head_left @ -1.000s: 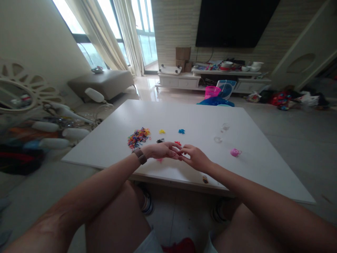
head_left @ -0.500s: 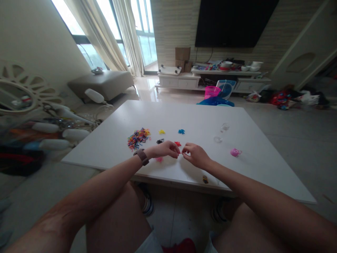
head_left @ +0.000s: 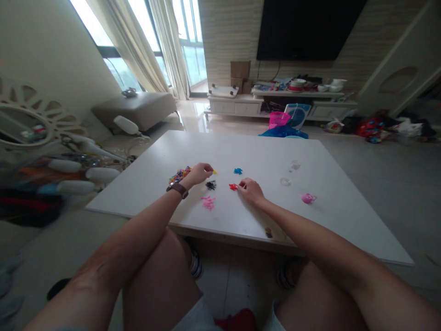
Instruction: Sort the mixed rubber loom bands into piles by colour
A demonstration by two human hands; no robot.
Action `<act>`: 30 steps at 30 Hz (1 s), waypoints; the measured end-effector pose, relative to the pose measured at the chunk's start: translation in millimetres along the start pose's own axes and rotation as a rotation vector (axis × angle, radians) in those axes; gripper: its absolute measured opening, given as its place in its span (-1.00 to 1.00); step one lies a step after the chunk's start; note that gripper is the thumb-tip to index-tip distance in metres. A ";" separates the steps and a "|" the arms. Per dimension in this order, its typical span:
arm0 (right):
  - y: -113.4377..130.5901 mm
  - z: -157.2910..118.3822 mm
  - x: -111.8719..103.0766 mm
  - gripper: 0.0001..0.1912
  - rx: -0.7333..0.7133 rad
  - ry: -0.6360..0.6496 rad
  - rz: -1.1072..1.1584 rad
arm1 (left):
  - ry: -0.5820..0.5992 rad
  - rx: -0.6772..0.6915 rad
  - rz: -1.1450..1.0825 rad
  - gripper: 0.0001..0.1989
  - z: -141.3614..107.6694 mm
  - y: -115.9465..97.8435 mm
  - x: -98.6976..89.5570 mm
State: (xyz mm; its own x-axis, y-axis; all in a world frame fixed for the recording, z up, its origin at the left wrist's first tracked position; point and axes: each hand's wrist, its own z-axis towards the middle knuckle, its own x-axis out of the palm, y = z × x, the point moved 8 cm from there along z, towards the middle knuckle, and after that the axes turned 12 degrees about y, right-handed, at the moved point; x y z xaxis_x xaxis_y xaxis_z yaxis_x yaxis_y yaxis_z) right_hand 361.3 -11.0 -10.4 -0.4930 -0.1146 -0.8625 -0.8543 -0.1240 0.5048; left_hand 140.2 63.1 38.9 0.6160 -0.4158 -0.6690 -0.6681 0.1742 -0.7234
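Beyond the black pile (head_left: 211,185), the left hand (head_left: 200,173) reaches the yellow pile (head_left: 215,172); right of the black pile, the right hand (head_left: 251,190) touches the red pile (head_left: 233,187). Whether the 2 grips close, I cannot tell.

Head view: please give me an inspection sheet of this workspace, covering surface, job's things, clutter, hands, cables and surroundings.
Surface: glossy white rectangular table.
Job's things: multicoloured heap of small thin pieces; small yellow pile, black pile, red pile, blue pile, pink pile.
Clutter: shiny pink rounded object; small dark-and-yellow object by the near edge.
Hands: left hand at the yellow pile, right hand at the red pile; grip unclear.
Cables: thin dark cable below the big black television.
Surroundings: bright pink mesh basket, cream fabric curtains.
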 end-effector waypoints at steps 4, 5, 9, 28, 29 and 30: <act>-1.0 6.4 7.4 -0.87 0.006 0.003 0.014 | -0.114 -0.124 -0.051 -0.76 -11.0 48.9 -37.9; -0.8 7.3 7.7 -0.86 0.001 0.006 0.015 | -0.130 -0.133 -0.048 -0.77 -15.1 60.0 -44.9; -1.7 10.4 1.3 -0.88 0.009 0.006 0.020 | -0.187 -0.226 -0.031 -0.77 -32.9 104.5 -68.2; 53.3 -38.5 -38.0 -0.82 -0.219 0.075 -0.457 | -0.056 -0.188 0.254 -0.86 -22.2 124.7 -47.7; 54.4 -39.0 -39.0 -0.82 -0.221 0.080 -0.470 | -0.054 -0.195 0.243 -0.87 -21.5 125.5 -48.4; 55.4 -39.5 -40.0 -0.82 -0.223 0.083 -0.480 | -0.052 -0.199 0.228 -0.86 -21.1 126.3 -49.6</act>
State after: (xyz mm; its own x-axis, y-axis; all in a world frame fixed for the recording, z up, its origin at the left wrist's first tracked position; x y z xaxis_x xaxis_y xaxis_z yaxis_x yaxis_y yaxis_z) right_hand 340.2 -52.2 53.5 -0.0334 -0.0703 -0.9970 -0.9203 -0.3869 0.0581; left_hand 16.5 86.9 -15.7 0.4580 -0.3386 -0.8219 -0.8569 0.0776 -0.5095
